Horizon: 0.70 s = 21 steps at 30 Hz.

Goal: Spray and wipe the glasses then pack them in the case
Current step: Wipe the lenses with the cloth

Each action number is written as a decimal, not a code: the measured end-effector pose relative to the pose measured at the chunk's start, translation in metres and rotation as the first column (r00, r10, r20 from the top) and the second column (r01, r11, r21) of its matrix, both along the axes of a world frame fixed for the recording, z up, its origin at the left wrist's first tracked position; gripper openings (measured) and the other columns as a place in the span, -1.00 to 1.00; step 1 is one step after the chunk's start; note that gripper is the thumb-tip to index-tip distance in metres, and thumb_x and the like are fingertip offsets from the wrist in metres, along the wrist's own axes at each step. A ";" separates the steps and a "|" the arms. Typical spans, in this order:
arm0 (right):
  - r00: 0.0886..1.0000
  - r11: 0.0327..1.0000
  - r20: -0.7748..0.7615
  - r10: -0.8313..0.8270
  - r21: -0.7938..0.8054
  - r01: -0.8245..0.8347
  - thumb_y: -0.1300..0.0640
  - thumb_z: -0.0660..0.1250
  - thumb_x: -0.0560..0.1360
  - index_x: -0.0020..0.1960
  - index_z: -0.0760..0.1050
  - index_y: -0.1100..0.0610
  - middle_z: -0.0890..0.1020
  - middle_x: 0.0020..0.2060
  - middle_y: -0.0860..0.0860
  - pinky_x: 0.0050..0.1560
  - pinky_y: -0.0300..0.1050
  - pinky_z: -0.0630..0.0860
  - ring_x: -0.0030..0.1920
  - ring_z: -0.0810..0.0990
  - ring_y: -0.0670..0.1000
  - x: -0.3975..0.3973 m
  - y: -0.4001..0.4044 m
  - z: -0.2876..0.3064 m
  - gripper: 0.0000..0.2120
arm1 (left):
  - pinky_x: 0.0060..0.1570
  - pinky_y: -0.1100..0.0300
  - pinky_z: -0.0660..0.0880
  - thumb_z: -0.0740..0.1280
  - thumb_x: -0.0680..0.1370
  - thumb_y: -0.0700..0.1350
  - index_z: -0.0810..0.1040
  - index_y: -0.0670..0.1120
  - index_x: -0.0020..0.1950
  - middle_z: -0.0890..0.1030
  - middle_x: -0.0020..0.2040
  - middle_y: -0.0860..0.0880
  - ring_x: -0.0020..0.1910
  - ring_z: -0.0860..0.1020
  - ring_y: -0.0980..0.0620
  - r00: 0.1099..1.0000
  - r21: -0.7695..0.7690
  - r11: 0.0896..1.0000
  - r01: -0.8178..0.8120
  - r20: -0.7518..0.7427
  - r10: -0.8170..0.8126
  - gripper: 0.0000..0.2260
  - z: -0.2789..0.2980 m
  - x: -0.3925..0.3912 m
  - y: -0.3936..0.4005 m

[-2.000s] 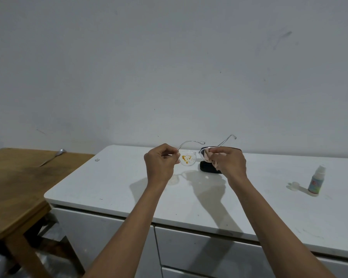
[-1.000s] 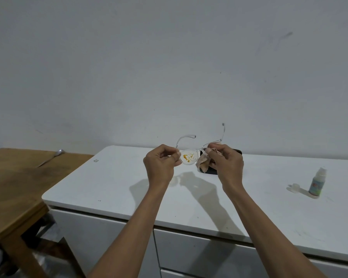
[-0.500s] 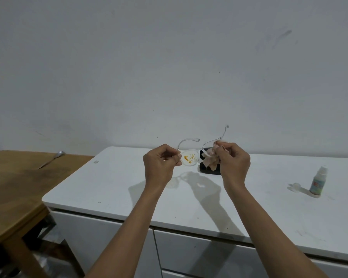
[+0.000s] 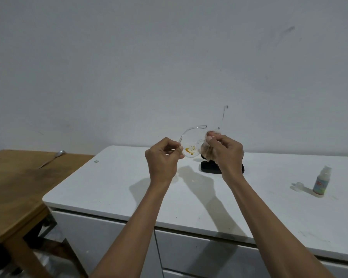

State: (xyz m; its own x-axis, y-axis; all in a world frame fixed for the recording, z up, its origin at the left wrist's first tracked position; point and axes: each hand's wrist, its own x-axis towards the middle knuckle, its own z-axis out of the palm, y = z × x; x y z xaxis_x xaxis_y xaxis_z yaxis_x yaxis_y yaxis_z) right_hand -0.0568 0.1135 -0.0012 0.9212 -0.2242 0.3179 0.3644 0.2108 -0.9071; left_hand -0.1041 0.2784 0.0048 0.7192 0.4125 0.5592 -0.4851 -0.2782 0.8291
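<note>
Clear-framed glasses (image 4: 191, 151) w/ orange smears on one lens held up over white cabinet top (image 4: 113, 183). Left hand (image 4: 162, 157) pinches frame edge; right hand (image 4: 226, 153) grips beige cloth (image 4: 208, 155) around other lens. Black case (image 4: 208, 167) behind right hand, small spray bottle (image 4: 321, 182) far right.

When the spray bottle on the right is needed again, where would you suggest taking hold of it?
Probably round the labelled body of the spray bottle, coming from its near side with the right hand. It stands upright on the white cabinet top, apart from other things; its narrower nozzle end is best left free for pressing.
</note>
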 end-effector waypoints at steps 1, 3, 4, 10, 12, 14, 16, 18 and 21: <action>1.000 0.998 0.009 0.019 -0.066 -0.018 0.12 0.49 0.48 -0.06 0.76 0.10 0.76 -0.18 0.04 0.02 0.24 0.68 -0.19 0.69 0.15 -0.001 -0.002 -0.002 -0.90 | -0.19 -0.21 0.68 0.50 0.44 -0.38 0.65 -0.22 -0.23 0.69 -0.31 -0.09 -0.35 0.71 -0.03 1.000 -0.014 1.000 0.001 -0.012 -0.001 -0.89 -0.002 0.000 0.000; 0.999 0.985 0.035 0.022 -0.173 -0.015 0.18 0.43 0.54 -0.03 0.75 0.06 0.74 -0.28 -0.01 -0.07 -0.06 0.66 -0.25 0.68 -0.02 -0.005 -0.004 -0.006 -0.88 | -0.19 -0.19 0.69 0.49 0.44 -0.40 0.64 -0.23 -0.23 0.69 -0.28 -0.15 -0.34 0.72 -0.04 1.000 -0.037 0.999 0.001 -0.031 -0.002 -0.88 -0.006 -0.001 0.000; 0.999 0.977 0.048 0.022 -0.211 -0.012 0.21 0.41 0.57 -0.01 0.74 0.04 0.73 -0.32 -0.01 -0.09 -0.21 0.61 -0.27 0.67 -0.07 -0.005 -0.005 -0.009 -0.86 | -0.18 -0.17 0.69 0.49 0.45 -0.41 0.64 -0.22 -0.24 0.69 -0.27 -0.16 -0.33 0.72 -0.04 0.999 -0.045 0.999 -0.001 -0.036 -0.001 -0.87 -0.008 -0.001 -0.001; 0.994 0.924 0.036 0.105 -0.372 -0.084 0.20 0.39 0.60 0.07 0.73 0.01 0.63 -0.29 0.31 -0.16 -0.19 0.57 -0.33 0.60 -0.04 -0.006 -0.013 -0.015 -0.82 | -0.18 -0.12 0.70 0.48 0.45 -0.43 0.63 -0.22 -0.25 0.69 -0.25 -0.19 -0.35 0.71 -0.03 0.998 -0.064 0.998 -0.019 -0.063 0.015 -0.85 -0.015 0.001 0.002; 0.990 0.924 0.017 0.138 -0.363 -0.122 0.24 0.37 0.61 0.04 0.74 0.04 0.60 -0.30 0.35 -0.16 -0.29 0.55 -0.34 0.60 -0.05 -0.009 -0.017 -0.015 -0.81 | -0.19 -0.09 0.70 0.48 0.45 -0.42 0.63 -0.23 -0.24 0.69 -0.25 -0.20 -0.36 0.70 -0.02 0.998 -0.067 0.998 -0.016 -0.068 0.011 -0.86 -0.016 0.001 0.004; 0.989 0.920 -0.004 0.148 -0.366 -0.139 0.24 0.37 0.58 -0.03 0.75 0.07 0.60 -0.40 0.18 -0.12 -0.17 0.56 -0.33 0.58 -0.01 -0.011 -0.020 -0.015 -0.82 | -0.21 -0.05 0.71 0.49 0.45 -0.42 0.64 -0.26 -0.22 0.68 -0.24 -0.23 -0.33 0.69 -0.04 0.997 -0.077 0.997 0.002 -0.075 -0.007 -0.89 -0.017 0.000 0.006; 0.988 0.928 -0.013 0.154 -0.341 -0.149 0.28 0.37 0.54 -0.11 0.75 0.12 0.61 -0.43 0.04 -0.15 -0.13 0.54 -0.35 0.56 0.02 -0.014 -0.024 -0.017 -0.81 | -0.23 -0.02 0.71 0.49 0.45 -0.42 0.64 -0.26 -0.22 0.69 -0.22 -0.25 -0.30 0.68 -0.06 0.996 -0.089 0.996 0.016 -0.082 -0.024 -0.89 -0.018 -0.001 0.008; 0.995 0.950 0.009 0.104 -0.296 -0.096 0.33 0.38 0.50 -0.18 0.73 0.17 0.65 -0.40 0.00 -0.25 -0.22 0.52 -0.37 0.56 -0.02 -0.020 -0.023 -0.017 -0.82 | -0.23 0.00 0.71 0.49 0.45 -0.42 0.64 -0.25 -0.22 0.69 -0.21 -0.25 -0.29 0.68 -0.06 0.995 -0.089 0.996 0.028 -0.091 -0.036 -0.88 -0.018 0.000 0.010; 0.997 0.976 0.057 -0.053 -0.207 0.063 0.33 0.40 0.48 -0.22 0.71 0.22 0.65 -0.41 -0.02 -0.34 -0.33 0.48 -0.40 0.56 -0.04 -0.027 -0.018 -0.016 -0.84 | -0.24 0.05 0.70 0.48 0.45 -0.42 0.65 -0.25 -0.22 0.69 -0.20 -0.25 -0.30 0.68 -0.11 0.995 -0.046 0.997 0.059 -0.074 -0.062 -0.88 -0.015 -0.001 0.007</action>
State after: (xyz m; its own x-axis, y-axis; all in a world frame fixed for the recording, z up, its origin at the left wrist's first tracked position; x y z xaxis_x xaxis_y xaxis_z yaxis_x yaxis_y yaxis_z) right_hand -0.0833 0.0959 -0.0170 0.8901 -0.2006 0.4093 0.4171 -0.0038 -0.9089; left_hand -0.1054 0.2853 -0.0103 0.7830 0.3898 0.4848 -0.4354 -0.2132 0.8746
